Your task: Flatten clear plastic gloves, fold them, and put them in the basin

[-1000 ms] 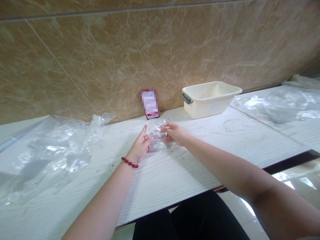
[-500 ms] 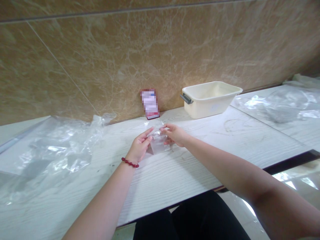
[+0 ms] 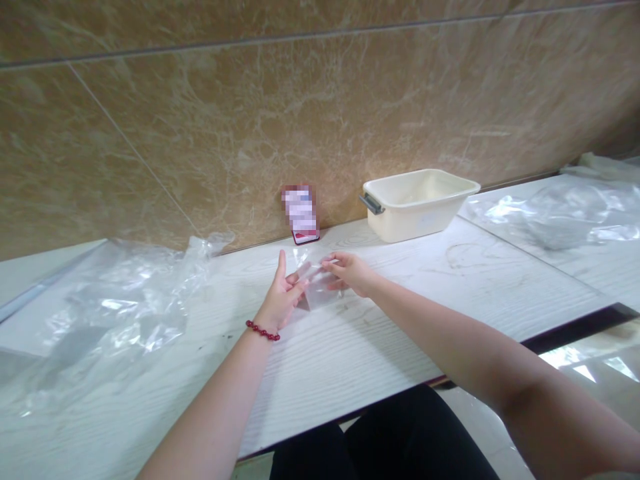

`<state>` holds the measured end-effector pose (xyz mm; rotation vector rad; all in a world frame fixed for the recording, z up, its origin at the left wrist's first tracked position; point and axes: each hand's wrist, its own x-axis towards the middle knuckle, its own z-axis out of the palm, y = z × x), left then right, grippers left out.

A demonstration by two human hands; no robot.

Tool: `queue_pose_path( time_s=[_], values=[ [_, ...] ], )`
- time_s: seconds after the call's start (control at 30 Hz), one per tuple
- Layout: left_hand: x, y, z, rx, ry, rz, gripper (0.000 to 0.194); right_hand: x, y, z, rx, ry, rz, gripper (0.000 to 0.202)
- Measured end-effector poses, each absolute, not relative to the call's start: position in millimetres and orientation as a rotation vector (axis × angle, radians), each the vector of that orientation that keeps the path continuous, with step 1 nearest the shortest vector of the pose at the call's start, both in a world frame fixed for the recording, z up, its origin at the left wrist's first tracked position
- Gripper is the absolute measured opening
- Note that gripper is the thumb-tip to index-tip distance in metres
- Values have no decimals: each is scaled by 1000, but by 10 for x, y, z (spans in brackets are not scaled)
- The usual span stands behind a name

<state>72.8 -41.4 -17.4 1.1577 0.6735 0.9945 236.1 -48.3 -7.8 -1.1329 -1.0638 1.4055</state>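
Observation:
Between my hands, just above the white table, is a small clear plastic box (image 3: pixel 320 295) with creased edges and a thin flap at its top. My left hand (image 3: pixel 281 297), with a red bead bracelet at the wrist, grips the box's left side between thumb and fingers while one finger points up. From the right, my right hand (image 3: pixel 351 272) pinches the upper right edge, its other fingers curled beside the wall. Glare and see-through plastic blur the box's exact outline.
A phone (image 3: pixel 303 217) leans against the marble wall behind the box. To its right stands a cream plastic bin (image 3: pixel 415 220) with a grey handle. Crumpled clear plastic (image 3: pixel 125 300) covers the left of the table (image 3: pixel 320 373), and more plastic sheeting (image 3: pixel 565 210) lies far right.
One finger of my left hand has lifted from the box and now points up. My right hand stays at the upper right edge. The view has shifted slightly.

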Motion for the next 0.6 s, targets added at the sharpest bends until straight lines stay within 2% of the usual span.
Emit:
queue_pose_path(
  time_s=[0.07,0.17,0.23,0.37,0.5,0.53,0.6],
  values=[
    [725,-401,-193,1147,727,924,81,2369,-480,-75,-1118,-1057,1378,10],
    [732,-377,-233,1180,761,846,53,2379,-471,-86,-1077,-1045,1377,12],
    [742,-366,-252,1194,774,852,44,2382,-464,-102,-1045,-1037,1389,14],
    [754,-363,-258,1226,785,897,47,2375,-459,-115,-1025,-1047,1391,18],
    [745,-388,-222,1353,756,1098,71,2363,-469,-115,-1137,-1109,1397,15],
    [740,-394,-212,1396,746,1138,72,2361,-472,-120,-1163,-1144,1384,15],
    [728,-399,-202,1500,753,1135,60,2357,-476,-135,-1189,-1219,1339,16]
  ],
)
